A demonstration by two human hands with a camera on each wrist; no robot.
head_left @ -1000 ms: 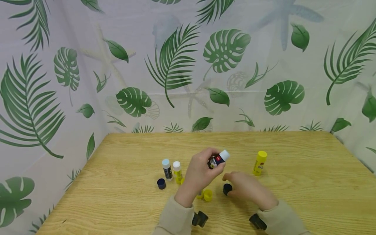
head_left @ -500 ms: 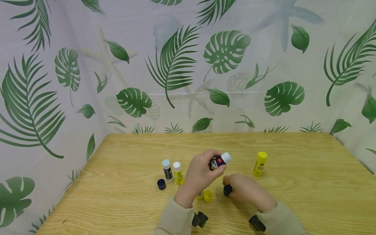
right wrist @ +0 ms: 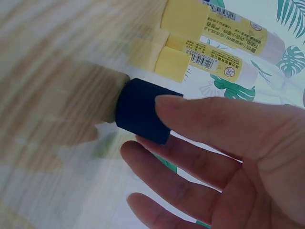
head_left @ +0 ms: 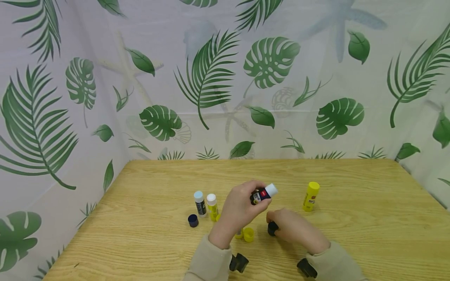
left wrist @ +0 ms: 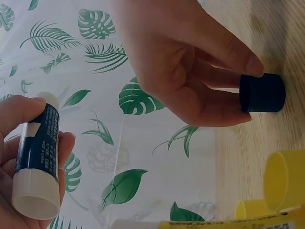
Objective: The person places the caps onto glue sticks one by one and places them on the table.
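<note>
Well, glue stick (head_left: 260, 195) held, cap (right wrist: 143, 110) pinched (navy)

five glue sticks: two navy, the held navy stick (head_left: 259, 196) and the standing navy stick (head_left: 200, 207); three yellow, the white-topped yellow stick (head_left: 213, 210), the half-hidden yellow stick (head_left: 239, 234) and the yellow-topped stick (head_left: 311, 197). four loose caps: two navy, the pinched navy cap (head_left: 272, 229) and the free navy cap (head_left: 193, 221); two yellow, the nearer yellow cap (head_left: 249, 235) and the partly covered yellow cap (head_left: 218, 217). two hands, left hand (head_left: 240, 203) and right hand (head_left: 294, 227). two beige sleeves, left sleeve (head_left: 209, 260) and right sleeve (head_left: 334, 263). one wooden table (head_left: 140, 249).
</note>
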